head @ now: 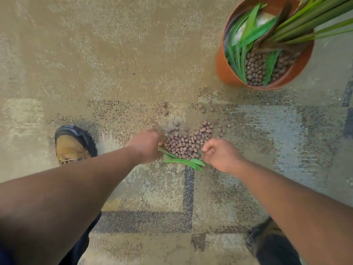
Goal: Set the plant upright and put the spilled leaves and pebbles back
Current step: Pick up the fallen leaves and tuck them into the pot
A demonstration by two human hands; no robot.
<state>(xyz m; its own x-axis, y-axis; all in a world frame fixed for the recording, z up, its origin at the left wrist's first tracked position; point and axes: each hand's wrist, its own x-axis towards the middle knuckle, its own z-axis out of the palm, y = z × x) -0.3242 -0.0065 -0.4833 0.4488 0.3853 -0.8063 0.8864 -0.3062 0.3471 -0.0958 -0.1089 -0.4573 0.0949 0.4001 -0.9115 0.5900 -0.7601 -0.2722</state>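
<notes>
At far left I see a tan-and-black work shoe (73,143) planted on the patterned beige carpet (114,54). My left hand (148,145) sits at the left edge of the spill with its fingers curled down. They appear to pinch the stem ends of the loose narrow green leaves (186,162), though the contact itself is hidden under the hand.

The heap of small round brown clay pebbles (186,144) lies on the carpet between both hands, with strays scattered beyond it towards the pot. I judge the pebbles light, hard and prone to rolling, so they should be scooped in cupped palms rather than picked singly. The leaves look thin and limp and are best taken together at one end.

My right hand (219,154) rests just right of the heap, fingers curled into a loose fist. Whether it encloses pebbles I cannot tell.

At upper right, the round terracotta-coloured plastic pot (227,73) stands upright, well apart from the spill. It already holds pebbles, several leaves and the plant's long green stalks (305,22).
</notes>
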